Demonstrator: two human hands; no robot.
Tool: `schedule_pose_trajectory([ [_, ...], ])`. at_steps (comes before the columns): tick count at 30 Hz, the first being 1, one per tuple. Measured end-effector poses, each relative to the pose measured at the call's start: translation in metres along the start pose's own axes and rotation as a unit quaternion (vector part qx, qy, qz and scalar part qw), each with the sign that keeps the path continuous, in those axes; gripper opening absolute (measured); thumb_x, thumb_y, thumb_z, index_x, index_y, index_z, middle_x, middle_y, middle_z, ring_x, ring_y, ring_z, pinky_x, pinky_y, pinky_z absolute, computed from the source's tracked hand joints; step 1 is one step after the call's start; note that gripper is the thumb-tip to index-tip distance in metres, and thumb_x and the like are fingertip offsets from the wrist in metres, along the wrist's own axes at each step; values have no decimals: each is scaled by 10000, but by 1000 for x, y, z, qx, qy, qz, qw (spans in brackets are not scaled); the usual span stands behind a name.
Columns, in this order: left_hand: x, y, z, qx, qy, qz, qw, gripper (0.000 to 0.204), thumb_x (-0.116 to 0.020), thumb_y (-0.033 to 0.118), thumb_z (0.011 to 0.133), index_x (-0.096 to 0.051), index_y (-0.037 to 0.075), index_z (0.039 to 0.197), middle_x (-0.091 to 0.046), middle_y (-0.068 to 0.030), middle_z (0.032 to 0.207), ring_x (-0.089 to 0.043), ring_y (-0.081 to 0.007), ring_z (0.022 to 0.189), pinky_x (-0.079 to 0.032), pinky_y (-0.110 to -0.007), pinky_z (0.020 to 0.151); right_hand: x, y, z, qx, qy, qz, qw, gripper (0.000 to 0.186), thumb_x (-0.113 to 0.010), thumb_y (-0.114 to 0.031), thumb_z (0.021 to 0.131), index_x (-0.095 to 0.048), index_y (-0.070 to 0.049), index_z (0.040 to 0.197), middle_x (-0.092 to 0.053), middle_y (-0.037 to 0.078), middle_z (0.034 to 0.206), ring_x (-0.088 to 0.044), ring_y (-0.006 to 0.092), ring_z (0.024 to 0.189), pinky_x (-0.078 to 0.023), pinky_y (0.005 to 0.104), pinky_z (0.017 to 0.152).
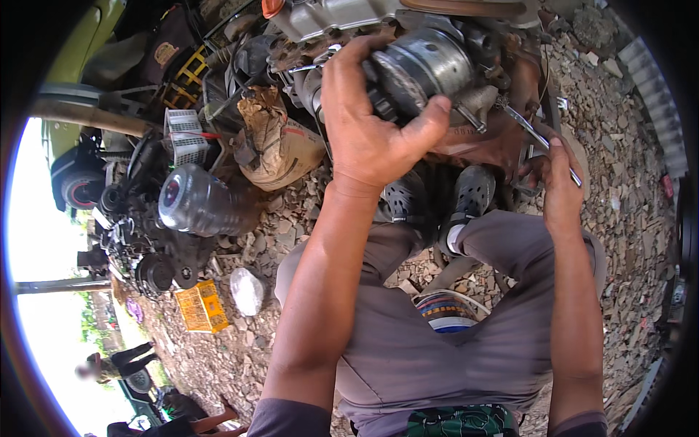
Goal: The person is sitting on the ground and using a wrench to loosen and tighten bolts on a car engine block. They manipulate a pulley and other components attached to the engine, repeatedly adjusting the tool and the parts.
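Note:
My left hand point(371, 135) is closed round a grey cylindrical metal machine part point(431, 64), with the thumb along its near side and the fingers over the left end. A dark fitting shows below the palm's edge, and a thin metal stud juts from the part's lower right. In my right hand point(562, 186), a shiny wrench point(530, 125) is pinched near its lower end; its upper end reaches toward the brown metal block point(473, 149) beside the part. Another shiny tool point(306, 68) lies to the left of my left fingers. Whether the part is attached is hidden.
A silver engine cover point(335, 18) is at the top. To the left are a torn sack point(280, 149), a clear plastic jug point(196, 200), a yellow crate point(202, 306) and piled machine parts. Rubble covers the ground. Other people are at the lower left.

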State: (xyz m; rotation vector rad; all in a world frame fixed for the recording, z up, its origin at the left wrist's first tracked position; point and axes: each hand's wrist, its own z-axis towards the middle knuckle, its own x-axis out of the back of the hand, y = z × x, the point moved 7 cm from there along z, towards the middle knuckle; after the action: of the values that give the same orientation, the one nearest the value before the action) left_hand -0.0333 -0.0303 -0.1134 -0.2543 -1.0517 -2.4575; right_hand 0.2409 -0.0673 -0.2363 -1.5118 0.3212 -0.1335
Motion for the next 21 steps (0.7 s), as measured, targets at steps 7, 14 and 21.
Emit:
schedule_pose_trajectory([
  [7, 5, 18, 1, -100, 11, 113, 988, 752, -819, 375, 649, -535, 25, 1250, -577, -172, 1138, -565, -360, 1051, -460, -454, 912, 2, -62, -5, 48, 3, 113, 992, 410, -437, -294, 1057, -566, 20, 1287, -695, 163, 1143, -665, 174, 734, -441, 252, 569],
  [14, 8, 14, 2, -11, -13, 109, 994, 794, -810, 423, 611, -525, 112, 1283, -529, -176, 1259, -491, -394, 1194, -371, -493, 1007, -43, -114, -11, 106, -11, 45, 993, 432, -454, -306, 1056, -541, 36, 1306, -692, 164, 1115, -655, 168, 696, -454, 260, 552],
  [21, 11, 16, 2, 2, -9, 101, 995, 758, -800, 431, 623, -534, 130, 1265, -528, -175, 1248, -487, -382, 1200, -353, -496, 1038, -70, -126, -8, 94, -63, -47, 992, 445, -445, -315, 1072, -517, 20, 1355, -672, 135, 1195, -674, 164, 737, -479, 264, 585],
])
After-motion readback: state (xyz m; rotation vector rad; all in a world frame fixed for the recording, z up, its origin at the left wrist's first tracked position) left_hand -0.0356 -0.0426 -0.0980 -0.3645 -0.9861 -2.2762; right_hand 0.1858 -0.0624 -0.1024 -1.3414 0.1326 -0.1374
